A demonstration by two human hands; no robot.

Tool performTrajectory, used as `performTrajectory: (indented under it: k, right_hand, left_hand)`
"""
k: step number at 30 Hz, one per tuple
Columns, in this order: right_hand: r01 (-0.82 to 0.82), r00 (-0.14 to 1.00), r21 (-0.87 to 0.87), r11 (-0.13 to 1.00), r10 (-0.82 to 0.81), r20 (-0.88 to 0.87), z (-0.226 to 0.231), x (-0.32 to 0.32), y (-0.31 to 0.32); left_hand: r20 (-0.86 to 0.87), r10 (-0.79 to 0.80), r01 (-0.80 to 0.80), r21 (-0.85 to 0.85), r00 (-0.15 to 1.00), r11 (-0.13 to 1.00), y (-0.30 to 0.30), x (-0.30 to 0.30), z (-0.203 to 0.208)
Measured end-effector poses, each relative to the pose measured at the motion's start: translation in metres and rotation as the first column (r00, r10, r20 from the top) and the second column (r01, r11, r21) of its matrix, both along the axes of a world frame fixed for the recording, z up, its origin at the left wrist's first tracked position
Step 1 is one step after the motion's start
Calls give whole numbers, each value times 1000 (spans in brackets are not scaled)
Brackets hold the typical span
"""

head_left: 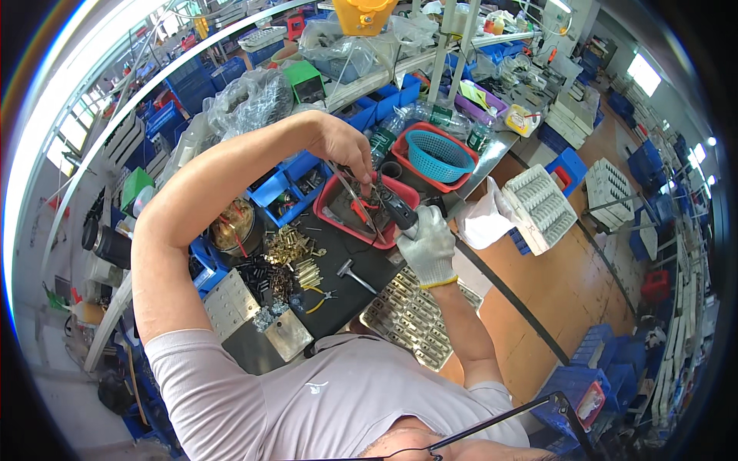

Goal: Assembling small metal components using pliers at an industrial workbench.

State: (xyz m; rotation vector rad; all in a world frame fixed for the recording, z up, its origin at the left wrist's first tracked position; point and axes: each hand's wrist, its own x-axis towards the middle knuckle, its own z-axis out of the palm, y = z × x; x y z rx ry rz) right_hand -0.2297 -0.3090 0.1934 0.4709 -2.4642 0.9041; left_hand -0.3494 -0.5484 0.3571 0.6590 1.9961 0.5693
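My right hand (429, 247), in a pale glove with a yellow cuff, is closed around a black power drill (397, 209). The drill's front end points up and left, over a red tray (326, 221). My bare left hand (347, 150) reaches across from the far side, fingers bent down and drawn together near the drill's tip. Whatever lies between those fingertips is too small to make out. Below them in the tray are red-handled pliers (360, 207) and dark loose material.
Left of the tray lie brass pieces (286, 246), yellow-handled pliers (320, 300) and a hammer (355, 275). A metal mould plate (411, 316) sits by my right forearm. Beyond stand a blue basket (440, 157), blue bins (278, 192) and plastic bottles (383, 143).
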Motion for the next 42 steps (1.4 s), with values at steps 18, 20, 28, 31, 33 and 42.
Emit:
performTrajectory:
  k: [18,20,28,31,33,42]
  right_hand:
    - [-59,996,-60,996,62,61,4,-13,-11]
    - [-100,992,-142,985,110,67,2,-13,-14]
    - [-235,948,-477,847,307,79,15,-13,-34]
    - [-265,951,-536,802,309,-8,21,-11,-40]
    - [-105,885,-811,576,426,188,30,1,-35]
    - [-315,645,-935,163,759,-85,72,36,32]
  left_hand:
    - [-466,-112,39,-163,878,986,4,22,-32]
    - [-509,-128,64,-141,851,988,7,25,-35]
    - [-610,-199,67,-232,767,970,16,36,-47]
    - [-691,-95,-30,-166,717,986,12,27,-56]
    - [-860,-337,89,-329,382,940,2,12,-59]
    - [-949,127,89,159,289,983,-23,76,-91]
